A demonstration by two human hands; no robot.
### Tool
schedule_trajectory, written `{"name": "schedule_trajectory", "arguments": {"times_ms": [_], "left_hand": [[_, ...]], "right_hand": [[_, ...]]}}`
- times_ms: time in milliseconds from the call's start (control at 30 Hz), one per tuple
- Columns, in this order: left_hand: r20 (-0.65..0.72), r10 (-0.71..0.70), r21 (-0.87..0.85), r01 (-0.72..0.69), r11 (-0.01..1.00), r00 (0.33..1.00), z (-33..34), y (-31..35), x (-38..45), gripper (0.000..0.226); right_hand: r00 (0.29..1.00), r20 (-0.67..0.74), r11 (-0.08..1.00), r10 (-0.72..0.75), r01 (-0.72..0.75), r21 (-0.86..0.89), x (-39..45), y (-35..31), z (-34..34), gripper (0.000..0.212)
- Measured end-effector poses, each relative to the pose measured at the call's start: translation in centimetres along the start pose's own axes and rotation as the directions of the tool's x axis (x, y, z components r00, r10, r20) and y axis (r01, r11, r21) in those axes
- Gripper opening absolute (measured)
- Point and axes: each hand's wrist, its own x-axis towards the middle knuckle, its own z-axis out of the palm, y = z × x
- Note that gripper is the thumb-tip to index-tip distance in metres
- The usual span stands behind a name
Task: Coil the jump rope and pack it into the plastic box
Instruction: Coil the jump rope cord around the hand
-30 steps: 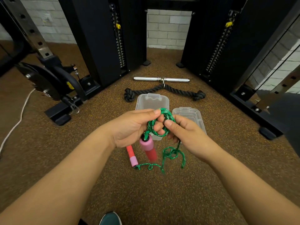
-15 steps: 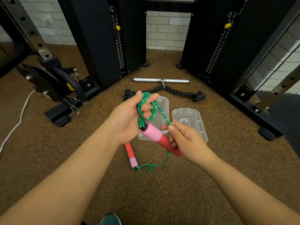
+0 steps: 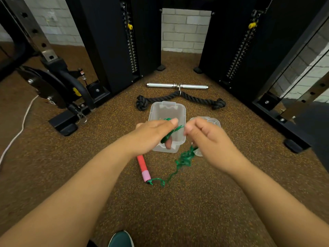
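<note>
The green jump rope point(image 3: 184, 158) runs from my hands down to a red and pink handle point(image 3: 143, 167) lying on the floor. My left hand point(image 3: 153, 135) is closed on a bundle of green coils just above the clear plastic box point(image 3: 167, 111). Close beside it, my right hand point(image 3: 207, 138) pinches the rope, and a loose tangle hangs below it. The second handle is hidden, probably under my left hand. The box's clear lid point(image 3: 210, 121) lies right of the box, mostly covered by my right hand.
A chrome bar point(image 3: 177, 85) and a thick black rope attachment point(image 3: 179, 99) lie on the brown speckled floor behind the box. Black machine towers stand left point(image 3: 114, 41) and right point(image 3: 240, 41). A white cord point(image 3: 19, 129) runs along the left. My shoe point(image 3: 121, 239) shows at the bottom.
The handle held up between my hands has gone out of sight. My left hand turned palm down over the box, and my right hand rose level with it, pulling rope up.
</note>
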Motion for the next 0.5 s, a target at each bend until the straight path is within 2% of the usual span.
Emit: {"name": "schedule_trajectory", "arguments": {"times_ms": [67,133,300,400,500], "left_hand": [[0.094,0.015,-0.133,-0.002,0.991,0.995,-0.3,0.7,0.0,0.055],[0.142,0.040,-0.226,-0.007,0.974,0.989,-0.3,1.4,-0.1,0.037],[0.078,0.058,-0.331,-0.029,0.943,0.995,-0.4,1.4,-0.2,0.030],[0.014,0.026,-0.488,-0.016,0.873,1.000,-0.6,1.2,-0.2,0.031],[-0.033,0.004,-0.617,-0.024,0.787,0.999,-0.7,1.0,0.0,0.031]], "right_hand": [[0.993,-0.070,0.992,0.091,-0.084,0.096,0.5,0.4,-0.8,0.025],[0.987,-0.072,0.979,0.146,-0.133,0.156,0.8,1.0,-0.9,0.024],[0.975,0.006,0.922,0.221,-0.211,0.325,0.8,1.8,-0.7,0.025],[0.972,0.097,0.924,0.212,-0.232,0.303,0.7,2.0,-1.0,0.027],[0.970,0.107,0.939,0.219,-0.239,0.245,0.6,2.6,-0.9,0.032]]}}
